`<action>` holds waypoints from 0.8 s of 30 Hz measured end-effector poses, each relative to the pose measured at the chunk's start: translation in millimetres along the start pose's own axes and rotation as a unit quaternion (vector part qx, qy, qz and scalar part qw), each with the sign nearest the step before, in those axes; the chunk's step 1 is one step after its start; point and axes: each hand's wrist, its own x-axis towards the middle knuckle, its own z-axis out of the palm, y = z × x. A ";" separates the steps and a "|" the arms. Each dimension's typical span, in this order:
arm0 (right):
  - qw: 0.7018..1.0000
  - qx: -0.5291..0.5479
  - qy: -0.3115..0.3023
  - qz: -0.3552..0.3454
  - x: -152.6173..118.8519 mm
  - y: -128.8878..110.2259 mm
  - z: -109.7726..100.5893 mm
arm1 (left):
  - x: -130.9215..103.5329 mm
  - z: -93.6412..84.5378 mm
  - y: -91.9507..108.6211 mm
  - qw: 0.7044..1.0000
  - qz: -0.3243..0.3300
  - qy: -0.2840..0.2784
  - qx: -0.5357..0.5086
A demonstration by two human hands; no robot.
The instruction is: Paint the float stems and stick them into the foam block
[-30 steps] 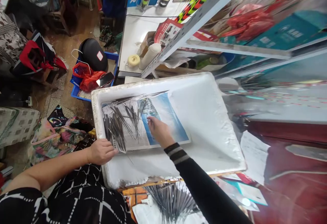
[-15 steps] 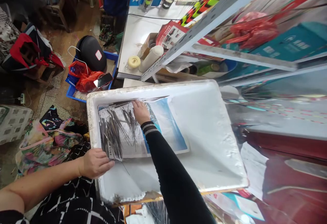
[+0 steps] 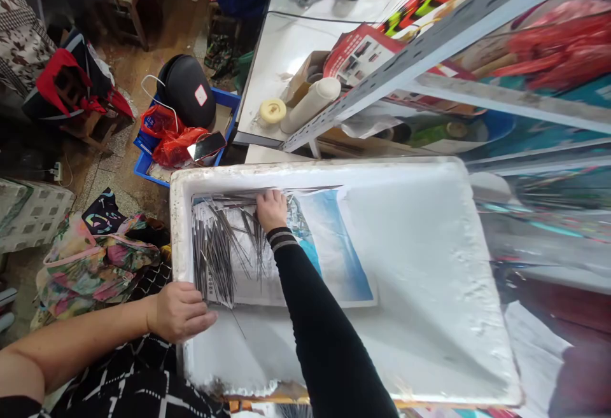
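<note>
A long white foam box [image 3: 420, 240] holds a printed paper sheet [image 3: 334, 240] with many thin dark sticks [image 3: 214, 252] lying on it at the left end. My left hand [image 3: 181, 312] grips the box's near left rim, its fingers bent over the edge. Inside the box, near the far wall, my right hand [image 3: 272, 210] is closed over the far ends of some sticks; its fingertips are hidden, so what it holds cannot be made out. More thin sticks lie along the far wall.
A grey metal shelf post [image 3: 382, 74] slants over the box's far side. Beyond it stands a white table [image 3: 286, 39] with a white roll [image 3: 312, 105] and yellow lid [image 3: 272, 111]. A blue crate [image 3: 232, 101] with red bags sits at the far left.
The view has shifted, so the box appears larger and reaches farther right. My right hand's fingers look more curled in; my left hand stays on the rim.
</note>
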 end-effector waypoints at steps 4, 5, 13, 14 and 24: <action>0.999 0.000 -0.007 -0.037 -11.3 6.1 -15.6 | 0.6 -2.0 -0.2 1.000 0.002 -0.013 0.015; 0.999 0.000 -0.009 -0.043 -16.3 8.7 -21.1 | 0.8 -2.6 -0.3 1.000 0.003 -0.015 0.016; 0.997 0.046 -0.061 -0.030 -70.0 27.0 -76.5 | 1.9 -4.8 -1.3 1.000 -0.005 0.000 0.007; 0.994 0.067 -0.081 -0.007 -76.7 26.8 -81.4 | 2.0 -4.8 -1.6 1.000 -0.004 0.003 0.009; 0.940 0.153 -0.187 0.243 -81.7 3.5 -53.0 | 2.8 -5.2 -4.4 0.999 0.011 0.012 0.029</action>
